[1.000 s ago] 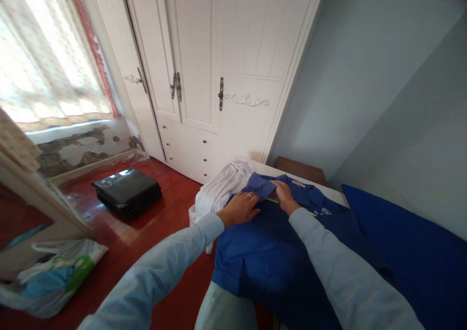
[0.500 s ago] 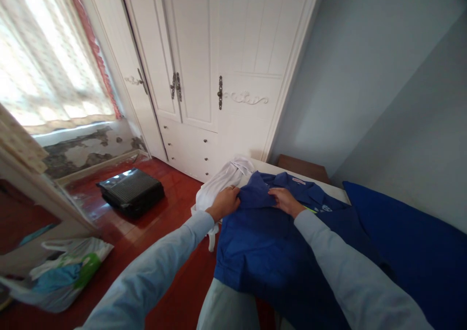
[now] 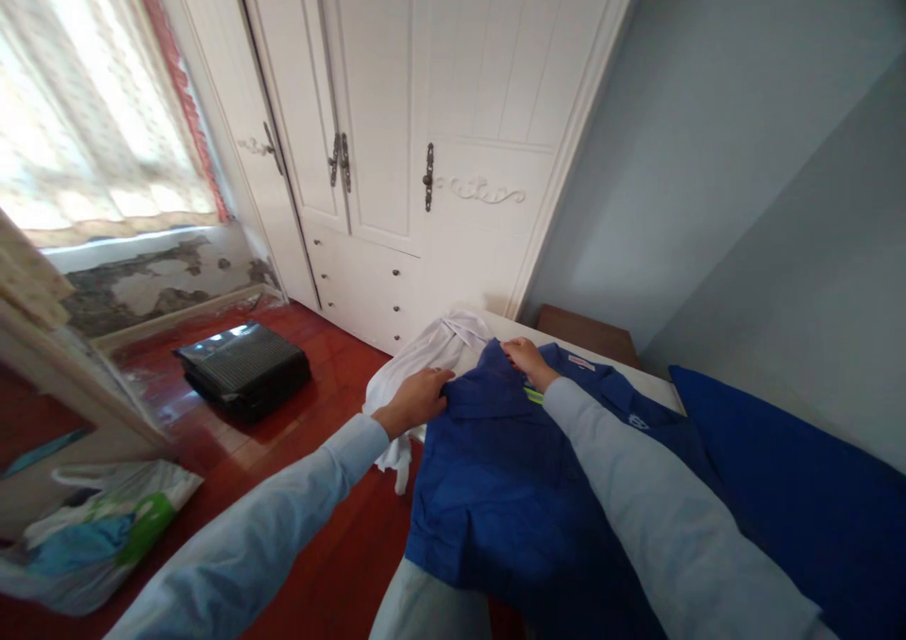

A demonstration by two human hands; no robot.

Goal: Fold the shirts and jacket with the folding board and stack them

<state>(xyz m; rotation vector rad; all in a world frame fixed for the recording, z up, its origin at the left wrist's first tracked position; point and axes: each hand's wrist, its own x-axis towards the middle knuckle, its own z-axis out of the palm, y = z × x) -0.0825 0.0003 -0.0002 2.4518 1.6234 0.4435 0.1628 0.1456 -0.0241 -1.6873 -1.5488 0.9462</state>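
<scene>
1. The white cloth (image 3: 417,357) lies at the left side of the table (image 3: 658,390), its loose end hanging over the red floor (image 3: 346,347). It could slide off, or be dragged along, if the arm brushes it.
2. The left hand (image 3: 417,401) has its fingers closed on the left edge of the blue work shirt (image 3: 510,470), right beside that cloth. White fabric could get caught in the same pinch; whether any is, I cannot tell.
3. The shirt lies across the table, its near part hanging by the pale trouser leg (image 3: 431,602). That weight could pull it askew if the hold slackens.
4. The right hand (image 3: 528,362) pinches the fabric's far edge, apart from the left. Uneven tension between the two could leave a slanted crease.
5. The collar (image 3: 615,385), to the right, has no hand on it. A hard leftward tug could shift or rumple it.
</scene>
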